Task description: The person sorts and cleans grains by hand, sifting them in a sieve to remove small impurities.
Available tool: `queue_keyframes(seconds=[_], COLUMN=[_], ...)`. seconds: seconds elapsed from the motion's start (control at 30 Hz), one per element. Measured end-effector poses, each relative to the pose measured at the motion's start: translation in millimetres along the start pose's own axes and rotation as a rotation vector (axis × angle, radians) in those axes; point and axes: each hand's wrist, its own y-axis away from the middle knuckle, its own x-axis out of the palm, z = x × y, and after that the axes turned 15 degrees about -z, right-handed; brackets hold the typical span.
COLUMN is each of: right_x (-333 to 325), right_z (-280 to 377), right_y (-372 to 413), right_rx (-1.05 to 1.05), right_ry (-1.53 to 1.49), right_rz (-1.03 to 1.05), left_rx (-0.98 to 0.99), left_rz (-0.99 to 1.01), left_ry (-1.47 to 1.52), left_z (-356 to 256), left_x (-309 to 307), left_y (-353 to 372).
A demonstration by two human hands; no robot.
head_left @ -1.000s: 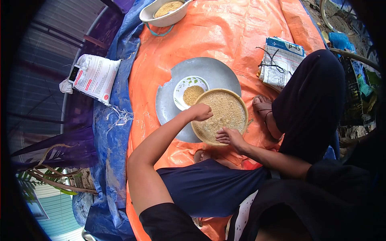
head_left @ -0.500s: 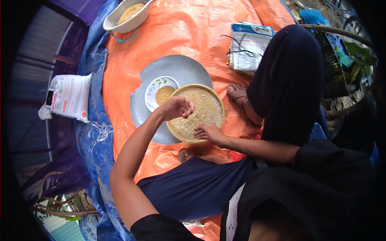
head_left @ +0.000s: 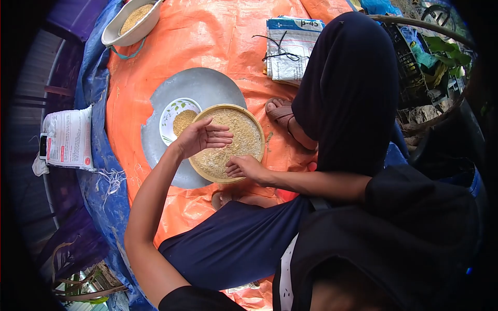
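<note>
A round tray with a tan rim (head_left: 261, 136) holds pale grain and overlaps a grey metal disc (head_left: 161, 92). My left hand (head_left: 208, 138) is over the tray's left part, its fingers stretched out with nothing seen in them. Near the lower edge of the grain, my right hand (head_left: 244, 168) has its fingers bent together; whatever they may hold is hidden. Beside the tray, partly behind my left hand, a white leaf-patterned plate (head_left: 167, 115) holds a heap of darker golden grain.
Beneath everything lies an orange tarp (head_left: 207, 41) with a blue tarp (head_left: 98, 192) at left. A white basin of grain (head_left: 150, 25) is upper left, folded sacks (head_left: 288, 46) upper right, a printed bag (head_left: 70, 137) at far left. My sandalled foot (head_left: 285, 116) is right of the tray.
The whole view has shifted, so things appear further left. My left hand's fingers have gone from curled to stretched out. My right hand stays near the tray's lower edge, fingers still bent.
</note>
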Motion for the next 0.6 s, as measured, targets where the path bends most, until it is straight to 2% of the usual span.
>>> queue_keyframes(seconds=[0.2, 0.33, 0.5, 0.6], right_x=[-8, -10, -10, -11], right_z=[8, 14, 25, 22], right_y=[-12, -22, -21, -21], right_rx=[0.065, 0.097, 0.069, 0.028], right_ry=[-0.069, -0.339, -0.652, -0.673], right_rz=[-0.081, -0.087, 0.086, 0.204], left_rx=[0.022, -0.021, -0.092, -0.115], left_rz=[0.021, 0.096, 0.137, 0.17], left_ry=[-0.117, -0.13, -0.193, -0.231], left_z=[0, -2, 0, 5], left_x=[0, 6, 27, 34], left_y=[5, 5, 8, 7])
